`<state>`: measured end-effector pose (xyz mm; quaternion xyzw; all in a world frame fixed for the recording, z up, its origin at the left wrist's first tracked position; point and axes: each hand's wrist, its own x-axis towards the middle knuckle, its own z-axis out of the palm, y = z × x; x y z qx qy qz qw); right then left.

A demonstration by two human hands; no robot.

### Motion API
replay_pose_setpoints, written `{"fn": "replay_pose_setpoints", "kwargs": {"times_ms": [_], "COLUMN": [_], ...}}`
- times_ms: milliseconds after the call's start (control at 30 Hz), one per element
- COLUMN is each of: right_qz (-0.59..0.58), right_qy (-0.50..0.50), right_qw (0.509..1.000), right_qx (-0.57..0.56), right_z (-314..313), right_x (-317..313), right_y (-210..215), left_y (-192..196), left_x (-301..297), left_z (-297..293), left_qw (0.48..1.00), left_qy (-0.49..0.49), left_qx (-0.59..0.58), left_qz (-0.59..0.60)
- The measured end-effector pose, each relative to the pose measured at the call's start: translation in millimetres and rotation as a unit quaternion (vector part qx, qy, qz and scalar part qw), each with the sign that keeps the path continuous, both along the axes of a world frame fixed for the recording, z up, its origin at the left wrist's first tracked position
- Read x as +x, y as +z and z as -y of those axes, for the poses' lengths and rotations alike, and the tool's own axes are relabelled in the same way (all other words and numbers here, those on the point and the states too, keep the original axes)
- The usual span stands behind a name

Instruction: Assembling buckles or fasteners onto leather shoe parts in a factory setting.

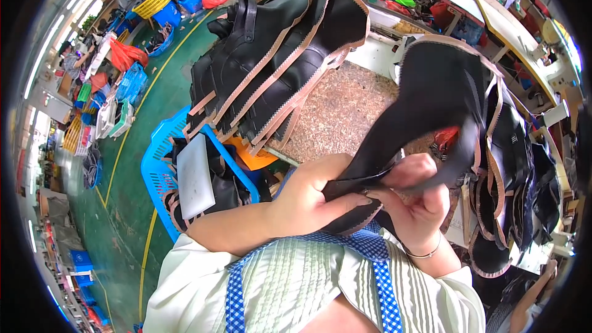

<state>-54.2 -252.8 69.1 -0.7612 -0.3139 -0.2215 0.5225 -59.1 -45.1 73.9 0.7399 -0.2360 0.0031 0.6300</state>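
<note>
A black boot upper [394, 120] with a pale brown edge is held up in front of my chest. My left hand [314, 197] grips its lower end, the thumb lying along the folded edge. My right hand [419, 200] is closed, its curled fingers pinching the same upper close to my left thumb. Part of the black material loops over the right fingers and hides what lies under them. Beyond my hands, at the left, a stack of black boot uppers [271, 61] with zigzag-cut edges rests on the speckled worktable [345, 108].
More black uppers [515, 154] hang in a pile at my right. A blue plastic basket [161, 157] at my left holds black pieces and a white slab [195, 176]. Crates [132, 83] line the green floor, and another person's arm [533, 299] shows at the lower right.
</note>
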Motion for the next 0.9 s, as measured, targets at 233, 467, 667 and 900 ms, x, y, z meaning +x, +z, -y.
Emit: {"fn": "replay_pose_setpoints", "kwargs": {"times_ms": [233,467,667,900], "right_qz": [0.452,0.192,0.166,0.184], "right_qy": [-0.244,-0.027,0.052,0.05], "right_qw": [0.775,0.97,0.984,0.981], "right_qx": [-0.369,-0.145,-0.043,-0.042], "right_z": [-13,-14,-21,-21], "right_x": [-2,20,9,2], "right_y": [39,25,19,18], "left_y": [51,57,42,43], "left_x": [0,-11,-9,-12], "left_z": [-3,1,-14,-18], "left_qw": [0.792,0.78,0.881,0.872], "left_qy": [-0.006,0.096,0.077,0.053], "left_qx": [0.476,0.402,0.261,0.235], "left_qz": [0.383,0.471,0.387,0.426]}}
